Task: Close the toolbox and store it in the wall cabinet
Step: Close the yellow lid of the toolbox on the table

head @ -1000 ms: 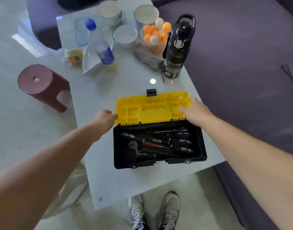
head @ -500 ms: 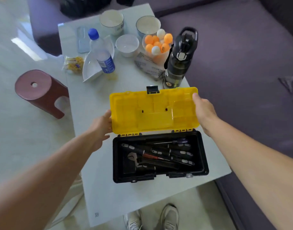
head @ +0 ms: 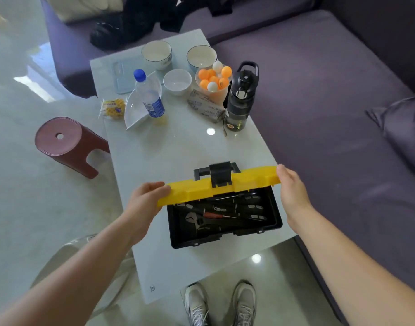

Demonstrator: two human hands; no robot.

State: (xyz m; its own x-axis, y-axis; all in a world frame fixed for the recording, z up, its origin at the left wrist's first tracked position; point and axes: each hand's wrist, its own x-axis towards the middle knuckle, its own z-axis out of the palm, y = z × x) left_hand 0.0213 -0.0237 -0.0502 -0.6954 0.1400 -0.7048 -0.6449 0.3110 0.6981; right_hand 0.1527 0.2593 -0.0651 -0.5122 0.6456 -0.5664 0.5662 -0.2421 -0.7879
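My left hand (head: 146, 196) grips the left end of the yellow lid (head: 219, 185), fingers curled over its edge, and my right hand (head: 292, 191) clamps the right end, thumb on top. The two hands sit well apart, one at each end, with the lid held partway down over the black toolbox (head: 225, 234). The box sits on the pale worktop (head: 178, 147), near the edge closest to me. The black latch (head: 220, 175) hangs at the middle of the lid's front edge, and the carry handle (head: 200, 171) peeks out behind it.

Inside, below the lid, an adjustable wrench (head: 193, 220) and a red-handled screwdriver (head: 213, 215) lie among dark-handled tools; nothing seems to stick up above the rim.

I judge this to be the closing step, about half done. Next, I need to bring the lid flat onto the rim, squarely on both sides, then press the latch home before lifting by the handle. The wall cabinet is not in view. Further along the worktop stand a black flask (head: 240, 100) and a water bottle (head: 150, 95), well clear of the box.
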